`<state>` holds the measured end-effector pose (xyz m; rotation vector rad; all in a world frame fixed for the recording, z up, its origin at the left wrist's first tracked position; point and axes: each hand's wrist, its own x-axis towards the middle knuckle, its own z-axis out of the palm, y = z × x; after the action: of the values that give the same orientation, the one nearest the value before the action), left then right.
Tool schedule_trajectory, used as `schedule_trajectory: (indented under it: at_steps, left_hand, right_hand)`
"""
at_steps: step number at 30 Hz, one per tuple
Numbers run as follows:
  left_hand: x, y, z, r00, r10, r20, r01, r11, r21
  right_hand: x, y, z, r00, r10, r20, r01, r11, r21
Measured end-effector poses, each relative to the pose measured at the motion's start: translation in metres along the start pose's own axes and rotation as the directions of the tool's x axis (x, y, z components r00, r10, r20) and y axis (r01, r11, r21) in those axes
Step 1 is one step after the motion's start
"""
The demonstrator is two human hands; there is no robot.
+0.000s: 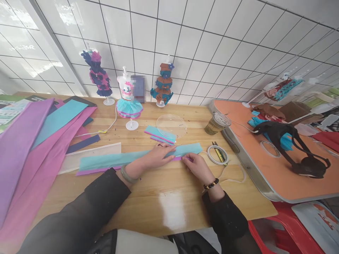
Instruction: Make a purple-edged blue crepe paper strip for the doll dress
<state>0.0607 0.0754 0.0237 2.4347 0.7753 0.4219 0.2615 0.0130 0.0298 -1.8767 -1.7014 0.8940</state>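
A long turquoise crepe paper strip (106,160) lies across the table, with a purple paper strip (92,171) showing along its near edge. My left hand (159,155) rests flat on the turquoise paper, fingers stretched to the right. Close by, my right hand (197,165) pinches the purple strip's edge near its right end, thumb and forefinger together. Just beyond my hands lie short folded turquoise pieces with purple edging (160,134). To the right, a roll of white tape (217,155) lies over a yellow-and-black tool, partly hidden.
Large purple, pink and turquoise paper sheets (23,151) cover the left side. Small dress forms in paper outfits (129,107) stand along the tiled wall. A lidded drink cup (217,124) stands at the right, beside an orange table (238,141) holding a black strap device (293,151).
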Motion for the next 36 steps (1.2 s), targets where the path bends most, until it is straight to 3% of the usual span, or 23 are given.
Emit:
schedule_trajectory:
  at_steps: [7,16,22,31,36]
  left_hand:
    - [0.002,-0.006,0.007,0.999,0.013,-0.042,-0.010,0.998,0.065]
    - [0.003,-0.005,0.007,0.999,0.036,-0.032,-0.034,0.996,0.076]
    - [0.003,-0.006,0.009,0.998,0.042,-0.040,-0.039,0.997,0.073]
    - [0.004,-0.007,0.011,0.999,0.013,-0.034,-0.011,0.998,0.062]
    - [0.004,-0.009,0.012,0.999,0.013,-0.039,-0.011,0.998,0.064]
  right_hand:
    - [-0.001,-0.001,-0.004,0.998,-0.004,0.063,-0.004,0.993,0.120]
    - [0.000,0.016,-0.030,0.983,-0.033,0.178,-0.029,0.943,0.332]
    - [0.000,0.020,-0.044,0.988,-0.015,0.154,-0.031,0.956,0.292]
    - [0.002,0.023,-0.047,0.988,-0.080,0.131,0.060,0.987,0.149]
    - [0.004,0.021,-0.043,0.996,-0.039,0.080,0.030,0.994,0.109]
